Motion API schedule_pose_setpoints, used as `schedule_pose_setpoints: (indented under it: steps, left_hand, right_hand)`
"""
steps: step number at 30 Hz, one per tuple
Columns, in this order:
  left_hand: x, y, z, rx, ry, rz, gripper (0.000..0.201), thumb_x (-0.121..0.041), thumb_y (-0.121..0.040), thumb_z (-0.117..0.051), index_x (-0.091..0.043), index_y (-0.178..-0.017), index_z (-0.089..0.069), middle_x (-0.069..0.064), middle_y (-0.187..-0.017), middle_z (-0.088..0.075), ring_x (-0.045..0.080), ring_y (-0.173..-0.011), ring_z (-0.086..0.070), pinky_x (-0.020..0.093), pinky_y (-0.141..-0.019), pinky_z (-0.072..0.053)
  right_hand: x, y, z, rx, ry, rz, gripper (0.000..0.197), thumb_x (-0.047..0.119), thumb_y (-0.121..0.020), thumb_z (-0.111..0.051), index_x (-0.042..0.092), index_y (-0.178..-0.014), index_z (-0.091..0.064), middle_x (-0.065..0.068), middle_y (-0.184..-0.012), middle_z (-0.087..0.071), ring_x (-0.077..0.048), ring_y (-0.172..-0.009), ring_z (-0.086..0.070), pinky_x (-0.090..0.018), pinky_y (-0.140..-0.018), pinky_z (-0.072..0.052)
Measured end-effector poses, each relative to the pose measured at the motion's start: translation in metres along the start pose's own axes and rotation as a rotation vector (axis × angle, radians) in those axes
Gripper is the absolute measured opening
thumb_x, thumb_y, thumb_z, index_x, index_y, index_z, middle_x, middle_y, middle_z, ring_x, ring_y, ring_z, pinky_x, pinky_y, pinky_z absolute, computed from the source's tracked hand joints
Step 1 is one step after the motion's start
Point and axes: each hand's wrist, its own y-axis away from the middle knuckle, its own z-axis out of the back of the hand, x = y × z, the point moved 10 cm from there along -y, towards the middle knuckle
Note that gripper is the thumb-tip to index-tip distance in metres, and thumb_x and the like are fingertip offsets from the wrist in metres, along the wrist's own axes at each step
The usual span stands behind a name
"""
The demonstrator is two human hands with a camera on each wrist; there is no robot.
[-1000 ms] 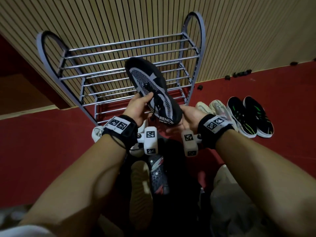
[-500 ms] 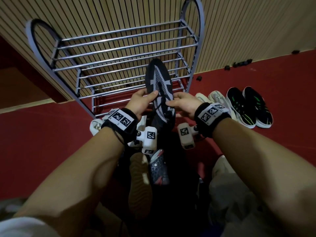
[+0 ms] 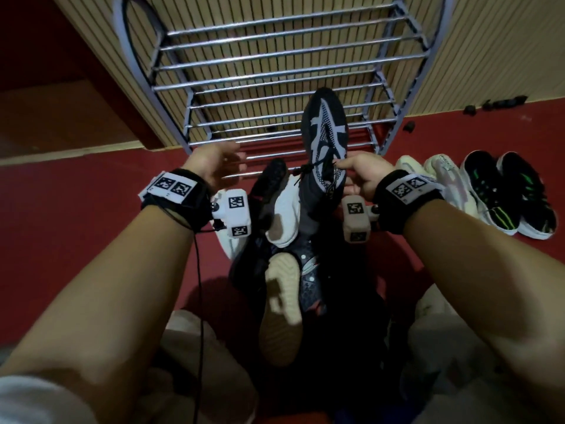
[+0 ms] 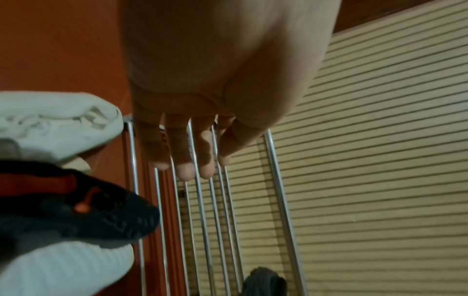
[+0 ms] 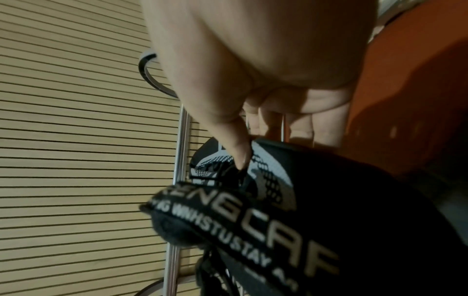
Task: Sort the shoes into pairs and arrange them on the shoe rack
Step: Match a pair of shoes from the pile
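Pinching the black patterned shoe (image 3: pixel 325 142) near its laces, toe apparently on the shoe rack (image 3: pixel 275 71), our right hand (image 3: pixel 360 172) holds; left hand (image 3: pixel 214 163) hovers open, empty.

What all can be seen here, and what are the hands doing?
black patterned shoe: one, black with pale grey markings, held toe-first toward the rack
shoe rack: one, silver bars, against the slatted wall; no shoes on its tiers
black and green shoes: two, side by side on the red floor, right
pale shoes: two, beside those
shoe heap: count unclear, white, black, tan sole, floor between the arms
right hand: pinches the black patterned shoe
left hand: empty, fingers relaxed
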Motion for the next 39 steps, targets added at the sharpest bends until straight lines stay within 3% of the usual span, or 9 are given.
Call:
schedule_pose_setpoints:
  steps: [4, 9, 15, 18, 20, 23, 26, 32, 39]
  left_hand:
    - [0.028, -0.008, 0.05, -0.098, 0.025, 0.037, 0.015, -0.012, -0.093, -0.051, -0.015, -0.102, -0.064, 0.002, -0.086, -0.067, 0.02, -0.07, -0.064, 0.029, -0.07, -0.052]
    - [0.07, -0.016, 0.075, -0.11, 0.016, 0.149, 0.008, -0.016, -0.092, -0.056, -0.014, -0.091, -0.064, 0.002, -0.083, -0.067, 0.021, -0.078, -0.066, 0.03, -0.07, -0.052]
    - [0.109, -0.025, 0.08, -0.127, -0.041, 0.236, 0.017, -0.016, -0.093, -0.055, -0.013, -0.106, -0.066, 0.003, -0.098, -0.071, 0.022, -0.087, -0.068, 0.038, -0.085, -0.053]
    - [0.132, -0.023, 0.073, -0.112, -0.128, 0.304, 0.013, -0.013, -0.091, -0.057, -0.009, -0.098, -0.068, 0.008, -0.101, -0.072, 0.025, -0.094, -0.068, 0.044, -0.092, -0.052]
    - [0.151, -0.018, 0.066, -0.08, -0.237, 0.384, 0.014, -0.01, -0.085, -0.06, -0.006, -0.093, -0.07, 0.012, -0.099, -0.074, 0.028, -0.089, -0.069, 0.043, -0.081, -0.055]
    - [0.172, -0.006, 0.047, 0.022, -0.429, 0.467, 0.01, -0.011, -0.092, -0.055, -0.006, -0.085, -0.06, 0.01, -0.081, -0.062, 0.022, -0.064, -0.056, 0.026, -0.053, -0.045]
    - [0.179, -0.008, 0.031, 0.05, -0.594, 0.408, 0.013, -0.016, -0.089, -0.065, -0.008, -0.098, -0.06, 0.009, -0.081, -0.058, 0.02, -0.061, -0.053, 0.026, -0.053, -0.043]
    - [0.189, -0.028, 0.009, 0.097, -0.798, 0.292, 0.033, -0.019, -0.076, -0.078, -0.003, -0.102, -0.066, 0.013, -0.107, -0.067, 0.026, -0.094, -0.063, 0.038, -0.084, -0.052]
    - [0.183, -0.031, 0.004, -0.01, -0.863, 0.165, 0.021, -0.013, -0.083, -0.072, -0.012, -0.084, -0.051, 0.008, -0.092, -0.053, 0.021, -0.086, -0.05, 0.028, -0.075, -0.039]
  right_hand:
    - [-0.009, -0.006, -0.025, 0.011, -0.068, -0.063, 0.012, 0.005, -0.096, -0.05, 0.008, -0.086, -0.056, -0.001, -0.045, -0.06, -0.008, -0.027, -0.048, -0.015, -0.032, -0.038]
    - [-0.021, -0.018, -0.045, 0.041, -0.064, -0.085, 0.011, 0.009, -0.095, -0.052, 0.007, -0.085, -0.056, -0.001, -0.046, -0.059, -0.009, -0.027, -0.047, -0.014, -0.032, -0.037]
    - [-0.028, -0.026, -0.048, 0.014, -0.024, -0.096, 0.015, 0.01, -0.095, -0.052, 0.006, -0.105, -0.063, -0.005, -0.082, -0.068, -0.014, -0.055, -0.063, -0.021, -0.052, -0.052]
    - [-0.031, -0.03, -0.045, -0.025, -0.034, -0.098, 0.025, 0.007, -0.092, -0.056, 0.004, -0.116, -0.063, -0.011, -0.101, -0.068, -0.023, -0.078, -0.068, -0.03, -0.059, -0.057]
    - [-0.035, -0.033, -0.047, -0.016, -0.047, -0.11, 0.018, 0.006, -0.093, -0.055, 0.005, -0.109, -0.063, -0.01, -0.095, -0.067, -0.023, -0.078, -0.066, -0.03, -0.054, -0.057]
    - [-0.042, -0.037, -0.053, -0.004, -0.061, -0.139, 0.01, 0.006, -0.094, -0.054, 0.007, -0.091, -0.064, -0.008, -0.083, -0.067, -0.021, -0.071, -0.065, -0.028, -0.051, -0.056]
    - [-0.047, -0.037, -0.057, 0.015, -0.054, -0.158, 0.019, 0.008, -0.097, -0.051, 0.009, -0.081, -0.061, -0.005, -0.067, -0.069, -0.018, -0.065, -0.064, -0.028, -0.05, -0.056]
    - [-0.05, -0.031, -0.06, 0.089, -0.04, -0.162, 0.021, 0.009, -0.099, -0.047, 0.007, -0.082, -0.059, -0.003, -0.055, -0.068, -0.015, -0.05, -0.066, -0.026, -0.044, -0.055]
    - [-0.044, -0.023, -0.048, 0.111, -0.011, -0.096, 0.017, 0.005, -0.098, -0.049, 0.007, -0.084, -0.058, -0.002, -0.055, -0.068, -0.012, -0.047, -0.066, -0.021, -0.041, -0.051]
